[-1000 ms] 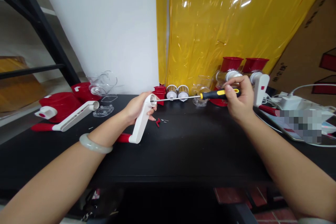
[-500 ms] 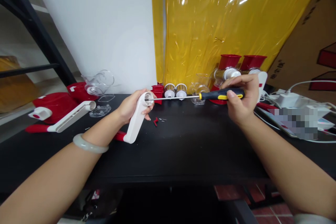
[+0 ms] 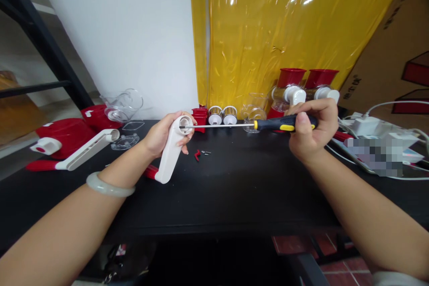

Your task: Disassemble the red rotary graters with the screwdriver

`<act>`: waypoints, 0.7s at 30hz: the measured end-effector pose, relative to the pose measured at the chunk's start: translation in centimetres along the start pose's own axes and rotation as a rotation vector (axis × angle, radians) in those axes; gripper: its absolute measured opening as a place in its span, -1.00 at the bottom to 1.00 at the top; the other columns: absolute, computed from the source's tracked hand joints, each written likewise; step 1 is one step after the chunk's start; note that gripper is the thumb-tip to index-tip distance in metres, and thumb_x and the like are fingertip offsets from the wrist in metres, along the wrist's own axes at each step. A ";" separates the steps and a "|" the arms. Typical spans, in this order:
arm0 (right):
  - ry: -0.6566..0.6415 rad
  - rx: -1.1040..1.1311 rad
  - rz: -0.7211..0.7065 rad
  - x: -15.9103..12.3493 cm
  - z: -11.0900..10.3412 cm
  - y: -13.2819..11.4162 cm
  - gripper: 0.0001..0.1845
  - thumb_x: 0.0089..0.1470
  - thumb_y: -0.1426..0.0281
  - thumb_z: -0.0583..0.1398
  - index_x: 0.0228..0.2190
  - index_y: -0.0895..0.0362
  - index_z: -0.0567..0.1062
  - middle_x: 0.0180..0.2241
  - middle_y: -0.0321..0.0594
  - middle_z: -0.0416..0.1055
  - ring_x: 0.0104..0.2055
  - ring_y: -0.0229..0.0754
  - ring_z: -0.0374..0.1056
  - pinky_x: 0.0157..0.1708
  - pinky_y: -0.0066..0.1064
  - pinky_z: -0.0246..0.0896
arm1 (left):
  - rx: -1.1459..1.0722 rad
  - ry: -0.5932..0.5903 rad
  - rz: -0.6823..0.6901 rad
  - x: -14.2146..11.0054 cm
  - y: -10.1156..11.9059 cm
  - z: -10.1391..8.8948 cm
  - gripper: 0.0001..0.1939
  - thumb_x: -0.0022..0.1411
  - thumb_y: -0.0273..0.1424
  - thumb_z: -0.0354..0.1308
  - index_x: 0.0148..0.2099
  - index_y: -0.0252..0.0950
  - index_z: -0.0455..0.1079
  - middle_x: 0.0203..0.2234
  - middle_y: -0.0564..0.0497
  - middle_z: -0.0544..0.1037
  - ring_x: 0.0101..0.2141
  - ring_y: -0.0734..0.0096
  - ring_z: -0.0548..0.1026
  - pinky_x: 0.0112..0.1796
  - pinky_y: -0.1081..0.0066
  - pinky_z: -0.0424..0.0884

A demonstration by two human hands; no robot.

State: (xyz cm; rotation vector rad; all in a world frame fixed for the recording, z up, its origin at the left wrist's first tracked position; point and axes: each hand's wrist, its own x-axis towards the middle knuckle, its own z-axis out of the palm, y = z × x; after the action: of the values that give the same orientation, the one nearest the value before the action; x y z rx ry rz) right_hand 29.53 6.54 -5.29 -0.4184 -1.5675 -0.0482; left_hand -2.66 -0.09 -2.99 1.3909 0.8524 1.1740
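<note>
My left hand (image 3: 164, 136) is closed around the upper end of a white crank handle (image 3: 170, 156), which slants down to a red grip (image 3: 151, 171). The round socket at its top faces right. In my right hand (image 3: 313, 129) is a screwdriver (image 3: 275, 124) with a black and yellow handle, held level with the thumb along it. Its long shaft reaches left, and the tip is inside the socket; the screw end is hidden. Below the shaft, a small red part (image 3: 197, 155) and several small metal pieces (image 3: 206, 152) lie on the black table (image 3: 228, 196).
To the left lie another white crank handle (image 3: 89, 149), red housings (image 3: 69, 134) and clear plastic parts (image 3: 125, 142). At the back stand drum graters (image 3: 215, 115) and assembled units with red hoppers (image 3: 291, 77). A power strip with white cables (image 3: 365, 125) sits right.
My right hand's fingers have shifted around the screwdriver handle, with the thumb now more upright. The crank handle and screwdriver remain joined, slightly farther left in view.
</note>
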 end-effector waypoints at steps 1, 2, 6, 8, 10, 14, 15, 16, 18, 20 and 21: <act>0.059 0.026 -0.009 0.0 0.2 -0.1 -0.79 0.17 0.13 0.08 -0.28 -0.02 0.35 -0.42 -0.18 0.30 -0.39 -0.05 0.37 -0.43 -0.11 0.29 | 0.000 -0.005 0.004 0.0 0.0 0.0 -0.68 0.25 -0.19 -0.07 -0.24 -0.33 0.35 -0.60 0.04 0.42 -0.73 0.57 0.21 -0.69 0.35 0.45; 0.110 0.058 -0.017 0.0 0.4 -0.3 -0.81 0.15 0.14 0.11 -0.31 -0.02 0.35 -0.45 -0.20 0.28 -0.43 -0.07 0.36 -0.45 -0.13 0.28 | 0.001 -0.008 0.007 0.0 0.1 -0.1 -0.68 0.25 -0.19 -0.08 -0.24 -0.33 0.35 -0.60 0.04 0.42 -0.73 0.57 0.21 -0.68 0.35 0.45; 0.152 0.134 -0.048 0.2 1.0 -0.6 -0.83 0.13 0.16 0.13 -0.34 -0.02 0.33 -0.50 -0.25 0.25 -0.49 -0.12 0.33 -0.47 -0.16 0.27 | -0.001 -0.023 0.018 -0.1 0.1 -0.1 -0.70 0.25 -0.21 -0.07 -0.25 -0.33 0.35 -0.60 0.04 0.42 -0.74 0.56 0.22 -0.68 0.34 0.45; 0.161 0.135 -0.063 0.3 1.0 -0.7 -0.82 0.13 0.15 0.13 -0.34 -0.02 0.32 -0.50 -0.25 0.24 -0.50 -0.12 0.32 -0.47 -0.15 0.27 | -0.009 -0.039 0.020 -0.1 0.2 -0.1 -0.70 0.25 -0.21 -0.06 -0.25 -0.34 0.35 -0.60 0.04 0.42 -0.73 0.55 0.23 -0.68 0.34 0.45; 0.154 0.131 -0.070 0.4 1.0 -0.8 -0.82 0.13 0.15 0.12 -0.34 -0.02 0.30 -0.51 -0.26 0.23 -0.51 -0.14 0.30 -0.49 -0.16 0.26 | -0.015 -0.049 0.022 -0.2 0.2 -0.1 -0.70 0.24 -0.21 -0.05 -0.25 -0.34 0.35 -0.60 0.04 0.42 -0.74 0.55 0.23 -0.69 0.34 0.44; 0.121 0.119 -0.071 0.3 0.9 -1.2 -0.83 0.15 0.16 0.09 -0.32 -0.02 0.28 -0.52 -0.28 0.23 -0.55 -0.17 0.27 -0.51 -0.18 0.24 | -0.012 -0.049 0.020 -0.2 0.4 -0.1 -0.70 0.23 -0.21 -0.04 -0.25 -0.35 0.35 -0.60 0.03 0.42 -0.74 0.56 0.23 -0.69 0.34 0.44; 0.117 0.114 -0.072 0.3 0.8 -1.3 -0.83 0.15 0.16 0.09 -0.32 -0.02 0.28 -0.51 -0.28 0.23 -0.54 -0.16 0.27 -0.51 -0.18 0.24 | -0.009 -0.045 0.016 -0.2 0.4 -0.1 -0.70 0.23 -0.21 -0.05 -0.26 -0.35 0.35 -0.60 0.03 0.42 -0.74 0.55 0.23 -0.68 0.33 0.44; 0.115 0.106 -0.071 0.3 0.8 -1.3 -0.83 0.15 0.16 0.09 -0.32 -0.02 0.28 -0.51 -0.27 0.23 -0.53 -0.15 0.28 -0.50 -0.17 0.25 | -0.006 -0.039 0.014 -0.2 0.4 -0.1 -0.70 0.23 -0.21 -0.05 -0.26 -0.35 0.34 -0.60 0.02 0.42 -0.74 0.55 0.23 -0.68 0.33 0.44; 0.110 0.080 -0.052 0.3 0.7 -1.3 -0.81 0.14 0.15 0.10 -0.31 -0.02 0.29 -0.49 -0.26 0.25 -0.49 -0.14 0.31 -0.47 -0.17 0.27 | 0.000 -0.013 0.009 -0.2 0.3 -0.1 -0.70 0.23 -0.22 -0.07 -0.27 -0.34 0.34 -0.60 0.02 0.41 -0.74 0.55 0.22 -0.68 0.33 0.44; 0.104 0.030 -0.022 0.3 0.5 -1.3 -0.79 0.14 0.13 0.10 -0.31 -0.01 0.30 -0.45 -0.24 0.27 -0.46 -0.13 0.33 -0.44 -0.17 0.29 | 0.009 0.029 0.005 -0.1 0.2 -0.2 -0.70 0.24 -0.22 -0.09 -0.26 -0.33 0.34 -0.61 0.03 0.40 -0.74 0.55 0.22 -0.68 0.34 0.44; 0.094 -0.003 -0.011 0.4 0.5 -1.2 -0.77 0.13 0.11 0.11 -0.31 0.00 0.31 -0.44 -0.22 0.28 -0.44 -0.12 0.33 -0.42 -0.17 0.29 | 0.018 0.058 0.007 0.0 0.2 -0.2 -0.70 0.24 -0.21 -0.09 -0.26 -0.32 0.33 -0.61 0.03 0.40 -0.73 0.55 0.23 -0.68 0.35 0.44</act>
State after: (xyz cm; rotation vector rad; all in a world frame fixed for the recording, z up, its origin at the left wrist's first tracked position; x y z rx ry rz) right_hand 28.73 5.63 -4.64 -0.4048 -1.4778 -0.0779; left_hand -2.91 -0.03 -2.82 1.3809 0.9016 1.2197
